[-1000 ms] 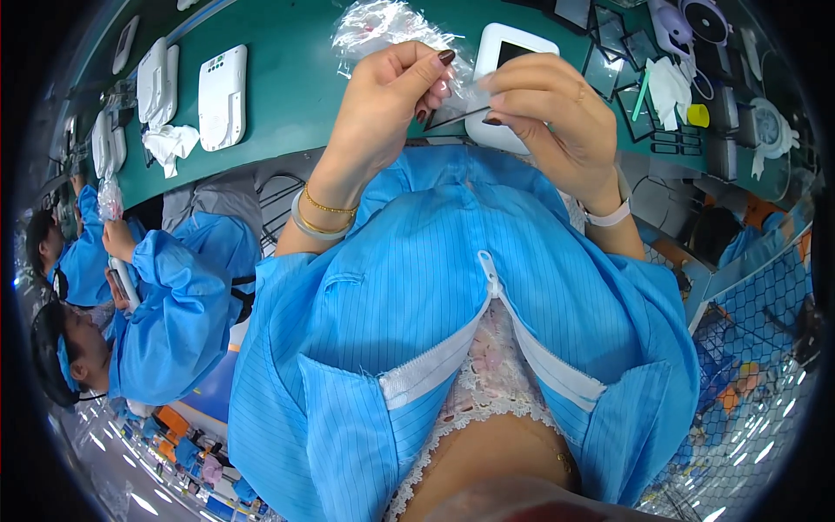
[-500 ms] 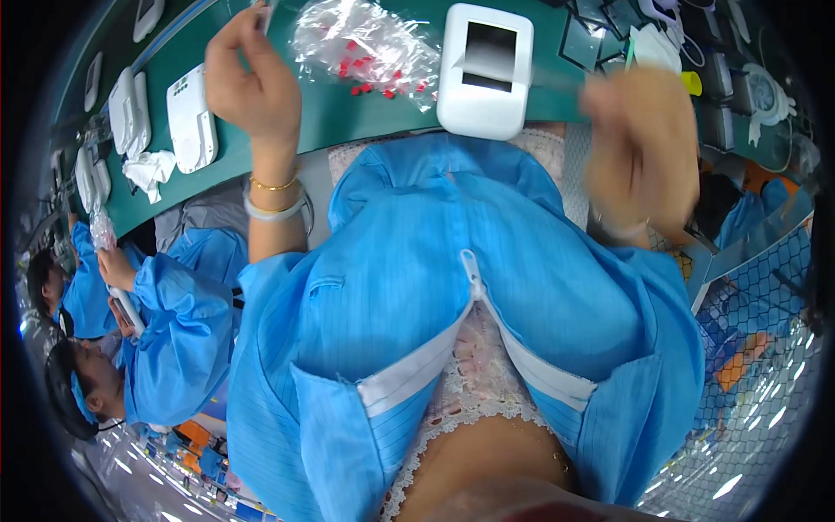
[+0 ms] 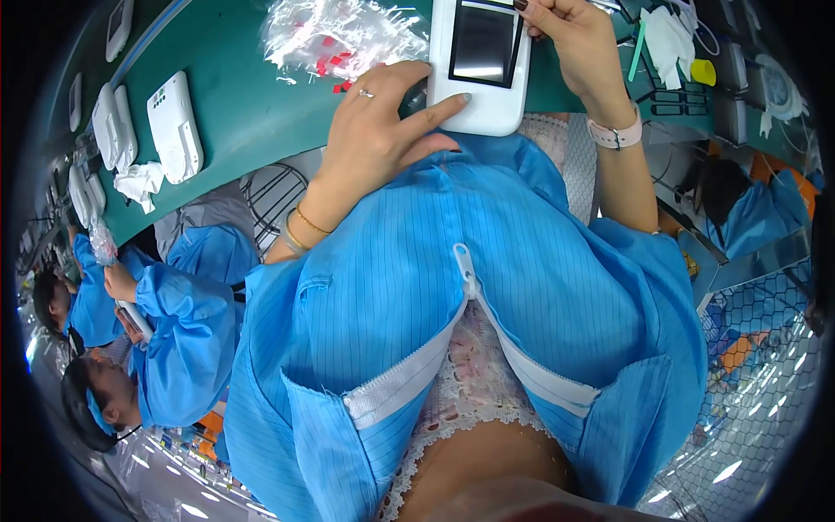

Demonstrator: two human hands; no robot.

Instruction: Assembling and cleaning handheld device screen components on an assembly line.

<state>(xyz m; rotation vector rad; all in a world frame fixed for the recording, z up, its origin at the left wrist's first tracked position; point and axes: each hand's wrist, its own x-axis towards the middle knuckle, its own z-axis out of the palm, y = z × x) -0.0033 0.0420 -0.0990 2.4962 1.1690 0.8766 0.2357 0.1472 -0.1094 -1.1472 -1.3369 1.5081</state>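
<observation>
A white device (image 3: 487, 113) with a dark rectangular screen lies at the table's near edge. My left hand (image 3: 374, 126) holds its lower left corner, one fingertip pressed on the white face below the screen and other fingers along the left side. Over the screen sits a black-framed clear panel (image 3: 515, 52), slightly askew. At the device's upper right, my right hand (image 3: 578, 43) pinches the panel's edge between thumb and fingers. The device's top end runs out of view.
A clear plastic bag (image 3: 335, 35) with small red pieces (image 3: 329, 65) is left of the device. More white devices (image 3: 174, 126) and a crumpled tissue (image 3: 139, 183) are farther left. Black frames (image 3: 678, 104), a white cloth (image 3: 668, 43) and a yellow roll (image 3: 703, 72) lie right. Co-workers (image 3: 187, 296) sit left.
My left hand has come down from the upper left onto the device. My right hand has moved inward to the device's upper right, and the black-framed panel now covers the screen.
</observation>
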